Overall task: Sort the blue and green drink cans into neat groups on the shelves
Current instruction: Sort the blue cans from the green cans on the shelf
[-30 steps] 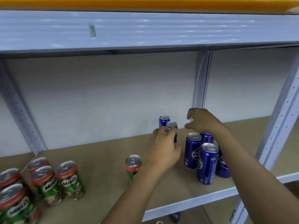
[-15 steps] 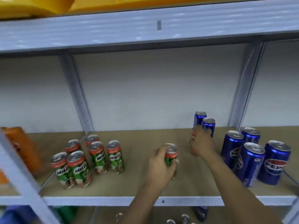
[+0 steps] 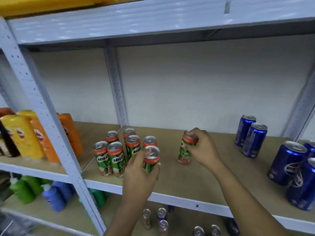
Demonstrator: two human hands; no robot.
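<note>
Several green Milo cans point(image 3: 115, 155) stand grouped at the left of the wooden shelf point(image 3: 213, 181). My left hand point(image 3: 139, 174) grips one green can point(image 3: 151, 159) right beside that group, near the front. My right hand point(image 3: 202, 147) grips a second green can point(image 3: 186, 149), tilted, in the middle of the shelf. Several blue Pepsi cans point(image 3: 288, 162) stand at the right, two slimmer blue cans point(image 3: 250, 137) behind them.
A grey upright post point(image 3: 42, 106) rises at the left, with yellow and orange packs point(image 3: 25, 135) beyond it. An upper shelf beam point(image 3: 153, 21) hangs overhead. More cans point(image 3: 162, 217) and green and blue bottles point(image 3: 35, 191) sit on the lower shelf.
Both hands have carried their green cans leftward toward the Milo group. The view has swung left, so the blue cans now sit at the right edge.
</note>
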